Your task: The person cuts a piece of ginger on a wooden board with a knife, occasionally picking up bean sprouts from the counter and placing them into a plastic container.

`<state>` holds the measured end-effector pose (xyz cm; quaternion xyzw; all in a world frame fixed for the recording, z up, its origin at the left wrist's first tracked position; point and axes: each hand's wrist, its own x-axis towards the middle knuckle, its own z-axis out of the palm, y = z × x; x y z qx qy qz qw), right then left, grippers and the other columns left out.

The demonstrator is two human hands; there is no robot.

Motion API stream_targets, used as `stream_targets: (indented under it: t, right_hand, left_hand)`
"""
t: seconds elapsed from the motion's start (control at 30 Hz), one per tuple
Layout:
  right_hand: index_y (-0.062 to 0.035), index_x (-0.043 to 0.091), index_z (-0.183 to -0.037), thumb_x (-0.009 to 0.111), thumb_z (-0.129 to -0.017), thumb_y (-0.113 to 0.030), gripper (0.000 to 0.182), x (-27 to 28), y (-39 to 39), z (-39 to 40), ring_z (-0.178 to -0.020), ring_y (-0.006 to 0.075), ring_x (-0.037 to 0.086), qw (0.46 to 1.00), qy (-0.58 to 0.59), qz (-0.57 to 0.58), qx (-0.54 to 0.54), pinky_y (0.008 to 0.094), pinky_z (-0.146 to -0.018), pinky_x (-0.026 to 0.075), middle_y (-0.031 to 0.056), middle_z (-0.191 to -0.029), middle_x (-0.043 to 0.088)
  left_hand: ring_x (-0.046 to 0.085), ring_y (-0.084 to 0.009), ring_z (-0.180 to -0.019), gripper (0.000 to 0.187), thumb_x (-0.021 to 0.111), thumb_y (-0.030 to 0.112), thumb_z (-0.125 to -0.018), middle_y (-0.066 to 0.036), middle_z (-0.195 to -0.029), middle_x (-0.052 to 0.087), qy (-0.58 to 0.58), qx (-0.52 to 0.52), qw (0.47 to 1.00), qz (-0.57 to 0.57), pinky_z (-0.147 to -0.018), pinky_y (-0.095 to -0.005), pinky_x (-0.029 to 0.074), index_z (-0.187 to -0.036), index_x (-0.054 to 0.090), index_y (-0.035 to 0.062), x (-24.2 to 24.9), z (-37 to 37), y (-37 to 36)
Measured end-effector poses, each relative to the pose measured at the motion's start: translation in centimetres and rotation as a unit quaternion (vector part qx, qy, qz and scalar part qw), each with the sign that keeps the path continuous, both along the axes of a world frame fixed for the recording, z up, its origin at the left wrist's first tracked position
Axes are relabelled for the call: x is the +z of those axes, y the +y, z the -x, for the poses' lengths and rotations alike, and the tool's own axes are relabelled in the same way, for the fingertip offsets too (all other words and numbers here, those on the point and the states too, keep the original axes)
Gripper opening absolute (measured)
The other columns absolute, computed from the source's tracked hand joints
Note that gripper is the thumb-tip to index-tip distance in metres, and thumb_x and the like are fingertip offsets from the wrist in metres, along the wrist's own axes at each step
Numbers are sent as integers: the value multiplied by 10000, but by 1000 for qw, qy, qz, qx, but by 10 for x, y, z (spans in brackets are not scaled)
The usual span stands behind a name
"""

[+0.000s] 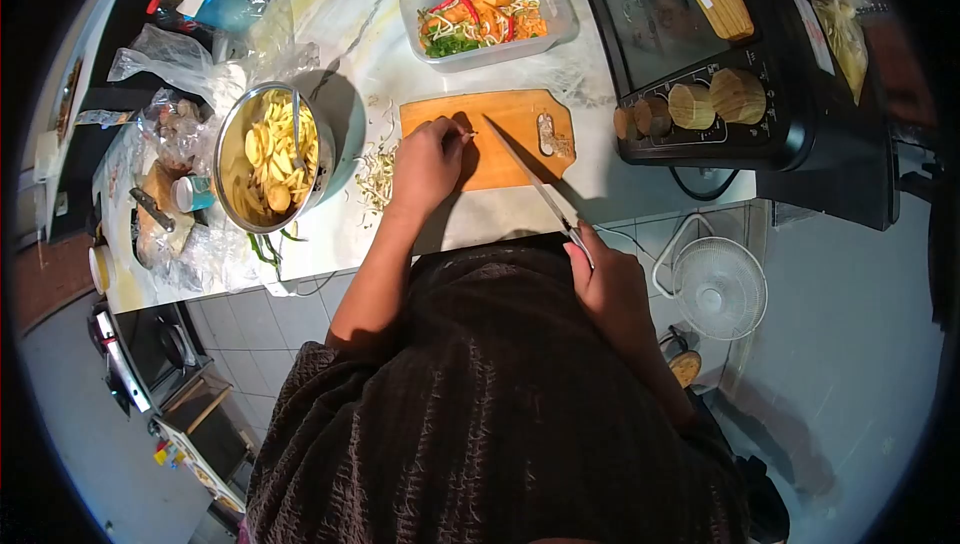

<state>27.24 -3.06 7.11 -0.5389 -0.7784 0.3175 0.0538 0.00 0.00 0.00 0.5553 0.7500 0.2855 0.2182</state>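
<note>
My left hand (428, 169) is closed in a pinch over the left half of a wooden cutting board (515, 169). A tiny pale bit shows at its fingertips, too small to name. In my right hand (608, 279) is a knife (530, 176), gripped by its handle near the counter's front edge. Its long blade slants up and left across the board, the tip apart from my left fingers. Bean sprouts (376, 180) lie in a loose pile on the counter, just left of the board and my left wrist.
Left stands a metal bowl (226, 179) of yellow slices with a utensil in it. Behind the board is a plastic container (490, 62) holding noodles, greens and red strips. A black oven (790, 134) borders the right. Plastic bags (165, 54) crowd the far left.
</note>
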Motion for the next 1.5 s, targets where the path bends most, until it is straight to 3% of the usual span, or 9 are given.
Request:
stream_targets:
  t: [0.23, 0.3, 0.43, 0.47, 0.67, 0.9, 1.0, 1.13, 1.5]
  right_hand:
    - [9, 613, -1202, 602, -978, -228, 327, 18, -6, 4, -718, 434, 670, 999, 8, 26, -45, 498, -625, 524, 241, -748, 667]
    - [8, 614, -1198, 602, -978, -226, 321, 11, -6, 6, -717, 435, 668, 998, 51, 0, -35, 498, -623, 524, 241, -745, 666]
    - [10, 617, -1199, 615, -971, -217, 322, 8, -8, 7, -710, 430, 670, 998, 24, 6, -50, 492, -617, 525, 237, -740, 666]
    - [18, 621, -1196, 619, -969, -211, 322, 12, -8, 6, -703, 426, 672, 996, -15, 33, -76, 490, -615, 526, 234, -738, 667]
    - [9, 640, -1190, 625, -971, -194, 298, 14, -11, -5, -665, 395, 683, 986, 61, -28, -151, 447, -567, 514, 226, -746, 675]
    - [2, 634, -1198, 621, -973, -191, 297, 13, 2, 3, -718, 413, 684, 988, 95, 6, -121, 446, -599, 517, 237, -790, 679]
    - [8, 629, -1196, 617, -975, -198, 303, 11, 11, 5, -755, 431, 676, 990, 106, 21, -91, 451, -620, 518, 245, -818, 679]
    - [5, 628, -1188, 612, -977, -205, 298, 4, 22, 5, -773, 442, 670, 992, 109, 17, -66, 458, -626, 517, 244, -836, 680]
    - [3, 633, -1185, 610, -969, -192, 291, 5, 45, 6, -842, 450, 670, 992, 116, 38, -30, 462, -706, 531, 253, -889, 687]
  left_hand:
    - [683, -261, -676, 153, 719, 159, -902, -160, -785, 702, -82, 47, 995, -15, -650, -346, 527, -955, 706, 16, 12, 15, -1]
    - [588, -81, -647, 170, 730, 158, -916, -67, -775, 702, -90, 57, 993, -49, -630, -254, 484, -994, 717, 7, 16, 22, 7]
    - [572, -58, -652, 178, 735, 167, -919, -44, -780, 706, -82, 67, 990, -96, -616, -239, 471, -993, 722, 6, 34, 34, 35]
    - [614, -153, -584, 186, 749, 193, -894, -105, -752, 705, -83, 71, 985, -134, -580, -307, 490, -958, 737, 19, 36, 36, 44]
    - [629, -210, -658, 369, 725, 383, -906, -149, -978, 701, 34, 75, 981, -175, -653, -344, 514, -1072, 758, 55, 41, 69, 95]
    - [668, -240, -641, 287, 716, 308, -905, -135, -821, 731, 24, 126, 988, -85, -650, -360, 524, -970, 744, 30, 63, 77, 54]
    - [704, -338, -751, 228, 691, 252, -902, -160, -839, 726, 51, 107, 992, -43, -704, -411, 543, -919, 721, 27, 38, 80, 26]
    - [687, -356, -821, 251, 731, 247, -842, -175, -892, 703, 96, 92, 989, 60, -750, -437, 539, -960, 703, 27, 5, 79, -4]
    - [661, -394, -892, 169, 698, 183, -880, -184, -937, 660, 159, 117, 977, 76, -794, -469, 532, -929, 672, 24, -24, 77, -17]
